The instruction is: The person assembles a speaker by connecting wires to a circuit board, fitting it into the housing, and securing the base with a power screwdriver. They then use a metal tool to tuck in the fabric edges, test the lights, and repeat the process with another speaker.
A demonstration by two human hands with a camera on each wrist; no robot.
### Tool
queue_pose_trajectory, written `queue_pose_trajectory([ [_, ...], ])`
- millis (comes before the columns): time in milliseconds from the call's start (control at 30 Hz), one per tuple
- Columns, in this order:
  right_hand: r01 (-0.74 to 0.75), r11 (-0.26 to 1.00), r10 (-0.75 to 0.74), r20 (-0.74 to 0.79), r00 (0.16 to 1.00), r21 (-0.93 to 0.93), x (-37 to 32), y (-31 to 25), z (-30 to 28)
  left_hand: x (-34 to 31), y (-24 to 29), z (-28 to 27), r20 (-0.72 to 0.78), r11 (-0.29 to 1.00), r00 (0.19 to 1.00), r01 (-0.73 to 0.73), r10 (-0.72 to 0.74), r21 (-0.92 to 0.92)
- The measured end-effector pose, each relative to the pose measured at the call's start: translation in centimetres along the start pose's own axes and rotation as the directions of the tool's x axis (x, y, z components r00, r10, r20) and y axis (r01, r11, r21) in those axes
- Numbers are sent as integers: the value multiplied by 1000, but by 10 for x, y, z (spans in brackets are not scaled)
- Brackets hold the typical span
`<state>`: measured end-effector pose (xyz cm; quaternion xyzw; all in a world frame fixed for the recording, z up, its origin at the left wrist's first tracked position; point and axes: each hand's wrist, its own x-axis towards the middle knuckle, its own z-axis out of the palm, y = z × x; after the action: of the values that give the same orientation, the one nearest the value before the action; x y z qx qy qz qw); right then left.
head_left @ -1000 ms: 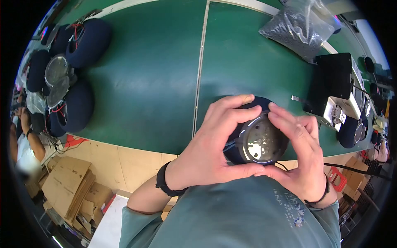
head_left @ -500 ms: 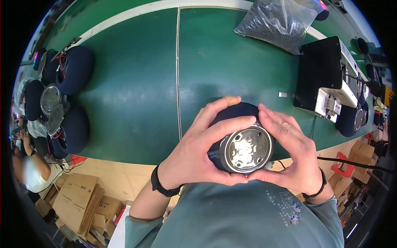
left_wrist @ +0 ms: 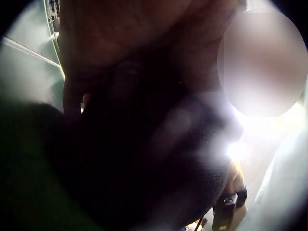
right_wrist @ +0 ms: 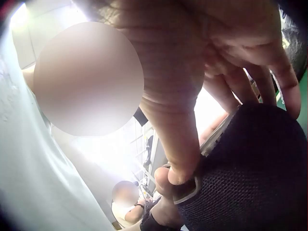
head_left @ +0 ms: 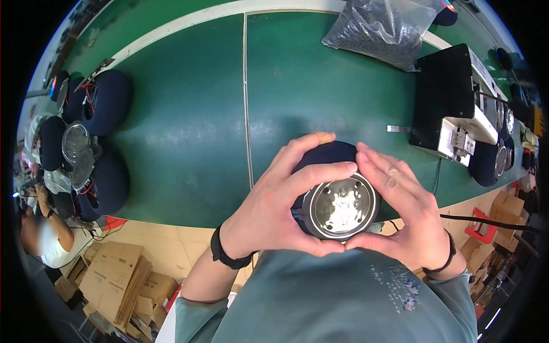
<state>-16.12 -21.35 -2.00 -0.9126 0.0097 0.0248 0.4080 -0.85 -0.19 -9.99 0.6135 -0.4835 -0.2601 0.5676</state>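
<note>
A round speaker covered in dark navy mesh fabric is held near the table's front edge, in front of the person's body. Its clear, shiny round end cover faces up toward the head camera, with small dark holes near its rim. The left hand grips it from the left, fingers over the far side and thumb along the near rim. From the right, the right hand curls round the opposite side; the two thumb tips meet at the near rim. Mesh fabric fills the lower right wrist view under the fingers.
Several similar navy speakers with red wires and clear discs stand at the left. A black and silver machine sits at the right, below a plastic bag of dark granules. Flattened cardboard lies beyond the front edge.
The head view has shifted, so table items sit further left. The speaker's clear end cover now faces the head camera more squarely. Both hands keep their hold on it.
</note>
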Motion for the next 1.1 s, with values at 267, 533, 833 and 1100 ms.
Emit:
queue_pose_trajectory([
  [267, 156, 980, -158, -962, 223, -125, -39, 44, -122, 16, 5, 23, 12, 997, 1000, 24, -23, -68],
  [533, 566, 741, -156, -727, 669, 362, -56, 16, -164, 26, 2, 39, 45, 1000, 999, -3, 3, -4],
  [833, 496, 858, -187, -821, 539, 131, -46, 69, -116, 23, -2, 45, 20, 999, 999, 31, -31, -30],
  [1100, 440, 890, -176, -802, 571, 118, -40, 64, -112, 22, -6, 46, 11, 1000, 1000, 9, -9, -28],
])
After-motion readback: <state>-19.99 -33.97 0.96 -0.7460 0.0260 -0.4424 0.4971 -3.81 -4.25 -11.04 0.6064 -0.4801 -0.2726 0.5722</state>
